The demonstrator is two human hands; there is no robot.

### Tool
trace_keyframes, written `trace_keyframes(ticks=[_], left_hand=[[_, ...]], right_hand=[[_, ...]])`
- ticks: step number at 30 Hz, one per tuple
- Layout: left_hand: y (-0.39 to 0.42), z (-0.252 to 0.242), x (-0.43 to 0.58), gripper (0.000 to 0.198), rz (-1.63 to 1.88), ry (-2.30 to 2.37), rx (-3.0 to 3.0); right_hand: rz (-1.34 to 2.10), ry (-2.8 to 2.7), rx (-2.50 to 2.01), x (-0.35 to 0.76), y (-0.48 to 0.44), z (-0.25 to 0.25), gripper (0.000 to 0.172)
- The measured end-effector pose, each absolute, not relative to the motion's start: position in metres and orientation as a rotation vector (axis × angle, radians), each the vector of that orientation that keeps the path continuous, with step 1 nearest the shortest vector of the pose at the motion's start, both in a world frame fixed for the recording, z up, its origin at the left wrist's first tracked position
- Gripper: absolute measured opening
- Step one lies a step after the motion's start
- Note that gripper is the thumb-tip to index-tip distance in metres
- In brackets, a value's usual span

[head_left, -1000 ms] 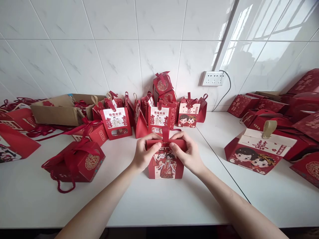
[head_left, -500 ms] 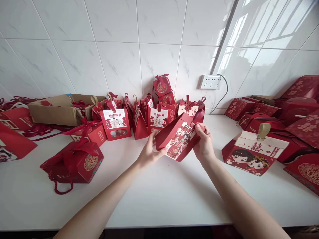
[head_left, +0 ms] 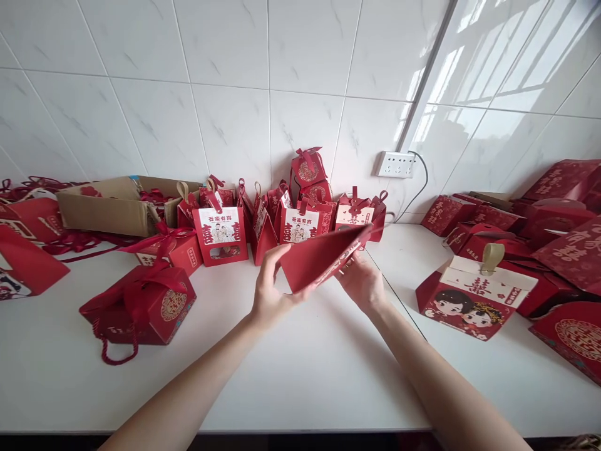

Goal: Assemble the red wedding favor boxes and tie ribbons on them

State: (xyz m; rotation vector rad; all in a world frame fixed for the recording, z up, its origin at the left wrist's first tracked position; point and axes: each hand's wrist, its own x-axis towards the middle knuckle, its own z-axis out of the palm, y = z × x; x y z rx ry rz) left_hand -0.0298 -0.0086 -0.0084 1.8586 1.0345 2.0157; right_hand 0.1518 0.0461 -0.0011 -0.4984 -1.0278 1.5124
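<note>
Over the middle of the white counter [head_left: 291,388], a red paper gift box [head_left: 317,260] is held up, tilted so that one plain red face shows and its printed face is seen at a steep slant. My left hand [head_left: 273,291] grips its left end, with the thumb along the lower edge and the fingers on the upper side. At the right end, my right hand [head_left: 364,282] is closed against the underside; its fingers are partly hidden. A burgundy ribbon loop [head_left: 387,219] sticks out past the box's right tip, blurred.
Several red boxes, such as a white-fronted one [head_left: 220,235], line the tiled wall. At left are a ribbon-tied box [head_left: 145,307] and an open cardboard carton [head_left: 101,216]. A cartoon-couple box [head_left: 474,300] and a box pile [head_left: 558,238] stand right, near a power strip [head_left: 397,165].
The gift box has been turned so its printed face is tipped away and a plain face shows. My right hand has moved from the ribbon at the top to below the right end.
</note>
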Motion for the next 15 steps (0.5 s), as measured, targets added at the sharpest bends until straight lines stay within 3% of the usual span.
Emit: trace_keyframes(ticks=[7,11,15], left_hand=[[-0.002,0.011,-0.036,0.051,1.710,1.007,0.983],[-0.006,0.015,-0.033,0.037,1.622,0.873,0.988],[-0.009,0.016,-0.030,0.036,1.564,0.852,1.045]], right_hand=[[1.588,-0.987,-0.626,0.144,0.038,0.002,0.024],[1.733,-0.701,-0.719,0.146,0.040,0.006,0.012],[1.875,-0.508,-0.691,0.150,0.040,0.012,0.019]])
